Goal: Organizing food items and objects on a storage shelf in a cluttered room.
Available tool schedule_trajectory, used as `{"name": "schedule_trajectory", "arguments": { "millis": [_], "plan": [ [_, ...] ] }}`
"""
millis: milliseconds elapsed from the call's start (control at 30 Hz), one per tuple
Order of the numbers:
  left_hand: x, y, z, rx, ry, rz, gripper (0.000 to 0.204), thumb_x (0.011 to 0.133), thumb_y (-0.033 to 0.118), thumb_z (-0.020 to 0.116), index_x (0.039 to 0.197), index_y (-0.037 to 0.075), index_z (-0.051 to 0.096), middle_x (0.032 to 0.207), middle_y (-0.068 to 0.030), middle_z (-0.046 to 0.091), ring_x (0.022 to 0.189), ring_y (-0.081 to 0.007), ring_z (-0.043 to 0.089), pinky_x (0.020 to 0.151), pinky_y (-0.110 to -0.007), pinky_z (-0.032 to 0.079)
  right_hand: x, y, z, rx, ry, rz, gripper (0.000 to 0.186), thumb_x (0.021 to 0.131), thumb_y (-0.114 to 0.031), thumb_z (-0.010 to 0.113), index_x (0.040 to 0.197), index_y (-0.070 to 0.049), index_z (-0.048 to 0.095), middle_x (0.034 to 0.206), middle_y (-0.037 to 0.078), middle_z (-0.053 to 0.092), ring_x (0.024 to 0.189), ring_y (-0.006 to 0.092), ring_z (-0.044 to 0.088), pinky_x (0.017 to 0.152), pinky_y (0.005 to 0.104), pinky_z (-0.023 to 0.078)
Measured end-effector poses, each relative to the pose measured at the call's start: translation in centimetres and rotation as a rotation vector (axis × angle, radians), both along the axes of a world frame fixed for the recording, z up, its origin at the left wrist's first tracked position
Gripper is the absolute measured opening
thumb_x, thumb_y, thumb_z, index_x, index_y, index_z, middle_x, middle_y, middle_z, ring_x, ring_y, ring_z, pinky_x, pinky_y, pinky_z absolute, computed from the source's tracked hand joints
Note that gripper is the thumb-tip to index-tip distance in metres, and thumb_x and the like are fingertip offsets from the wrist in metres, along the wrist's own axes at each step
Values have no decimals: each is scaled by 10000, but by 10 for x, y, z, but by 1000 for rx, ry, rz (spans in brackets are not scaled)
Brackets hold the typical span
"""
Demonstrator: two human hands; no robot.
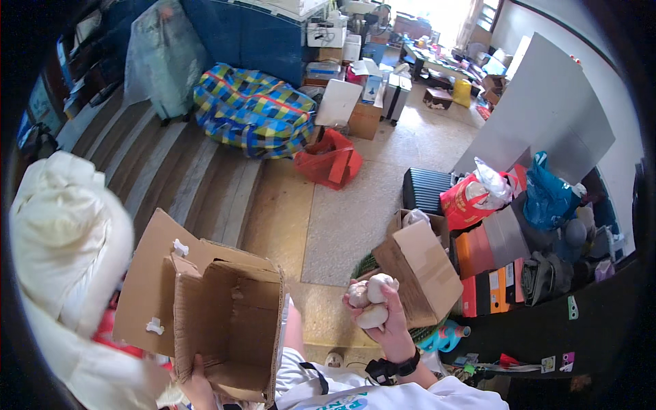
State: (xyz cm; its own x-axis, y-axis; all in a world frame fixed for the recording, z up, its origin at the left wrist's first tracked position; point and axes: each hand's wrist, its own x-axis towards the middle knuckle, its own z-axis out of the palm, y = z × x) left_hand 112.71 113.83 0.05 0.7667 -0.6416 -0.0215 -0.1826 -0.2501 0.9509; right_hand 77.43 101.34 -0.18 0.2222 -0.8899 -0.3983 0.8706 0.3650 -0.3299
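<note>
My left hand (196, 388) grips the lower left wall of an open cardboard box (190, 318), low on the left. The box's wide flap leans out to the left with two white plastic clips (180, 247) on it. Bare brown cardboard shows inside the box. To its right, my right hand (391, 335) is raised, palm up, with its fingers curled round three garlic bulbs (373, 316). The bulbs sit clustered in the palm, apart from the box. A black watch (408, 365) is on my right wrist.
Another cardboard box (427, 273) stands beyond my right hand, before a black suitcase (425, 188) and red bag (471, 201). A cream quilt (65, 232) bulges at left. Farther off lie a checked bag (253, 113) and red plastic bag (331, 158), beside wooden planks (174, 178).
</note>
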Motion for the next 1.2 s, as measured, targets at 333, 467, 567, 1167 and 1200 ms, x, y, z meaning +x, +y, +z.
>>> {"name": "schedule_trajectory", "arguments": {
  "millis": [333, 467, 567, 1167, 1200],
  "plan": [
    [16, -286, 19, 217, -248, -85, 422, 739, -50, 604, 1127, -64, 439, 1105, -133, 492, 994, -234, 497, 869, -314, 387, 35, -224, 51, 41, 24, -170, 434, 807, -339, 592, 1031, 21, 501, 952, 150, 542, 898, 298, 565, 619, 315, 525],
    [8, -391, 88, 19, -75, -325, 413, 761, -56, 562, 1152, -79, 431, 1059, -157, 513, 983, -254, 506, 904, -332, 358, 19, -291, 131, 1, 78, -332, 440, 819, -353, 577, 1037, 21, 496, 966, 146, 535, 932, 295, 545, 622, 286, 512],
    [-15, -461, 126, 1, -114, -474, 426, 770, -64, 546, 1178, -80, 427, 1092, -160, 519, 997, -252, 508, 898, -325, 366, 0, -324, 186, -55, 179, -458, 450, 826, -361, 568, 1049, 23, 489, 993, 144, 526, 956, 291, 532, 621, 274, 501],
    [-314, -836, 164, -134, -183, -852, 174, 748, -28, 618, 918, -46, 586, 807, -78, 603, 737, -145, 548, 676, -274, 427, -297, -536, 176, -179, -273, -955, 326, 832, -305, 600, 1052, -82, 509, 1083, 126, 495, 1025, 322, 463, 659, 299, 471],
    [-338, -854, 168, -145, -161, -878, 176, 749, -19, 626, 920, -41, 589, 813, -70, 609, 747, -136, 551, 682, -272, 429, -314, -545, 179, -170, -284, -953, 349, 818, -309, 614, 1065, -88, 504, 1109, 121, 482, 1048, 314, 443, 650, 312, 469]
  ]
}}
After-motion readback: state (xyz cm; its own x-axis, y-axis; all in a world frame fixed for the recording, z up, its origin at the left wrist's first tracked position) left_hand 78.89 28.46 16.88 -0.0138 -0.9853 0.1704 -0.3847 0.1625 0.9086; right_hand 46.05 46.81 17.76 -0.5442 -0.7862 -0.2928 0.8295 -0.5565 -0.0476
